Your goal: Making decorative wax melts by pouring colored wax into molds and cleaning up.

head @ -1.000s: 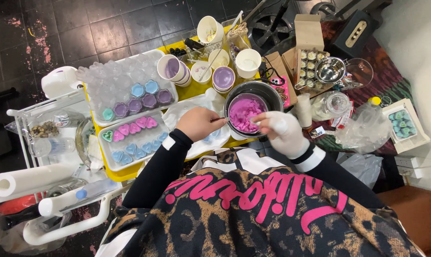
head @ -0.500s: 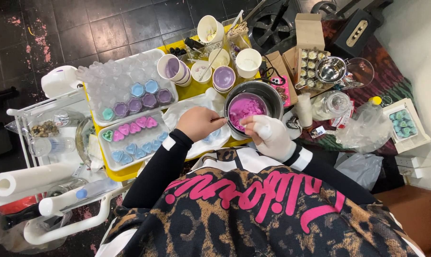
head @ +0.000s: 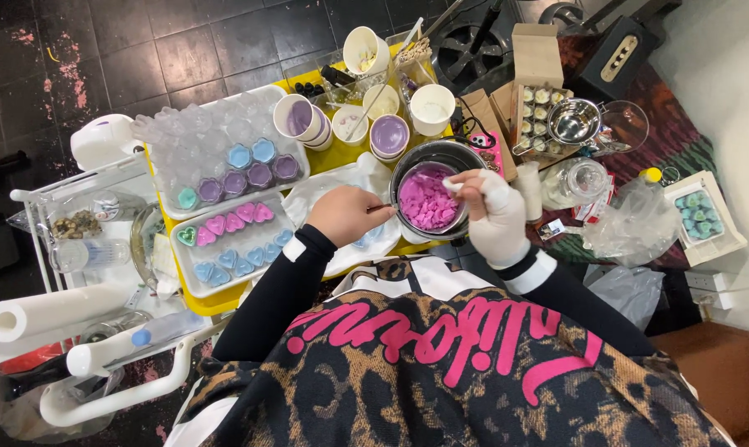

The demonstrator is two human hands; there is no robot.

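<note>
A round metal pot [head: 408, 170] holds broken pink chunks [head: 428, 203] and stands on the yellow table [head: 345, 153]. My left hand [head: 345, 213] is closed on the pot's thin handle at its left rim. My right hand [head: 490, 203], wrapped in white cloth or a glove, hovers over the pot's right side and pinches a small white piece [head: 451, 185] between its fingertips.
White trays [head: 194, 248] with heart-shaped pink and blue moulds and round purple ones [head: 250, 175] lie to the left. Paper cups [head: 388, 135] stand behind the pot. A cardboard box [head: 533, 108], metal bowl [head: 573, 122], jar and plastic bags sit right. A white trolley [head: 76, 248] is at left.
My right hand has risen from the pot's near rim to over its right side, now pinching a small white piece. The pink mass looks more broken up. The left hand stays.
</note>
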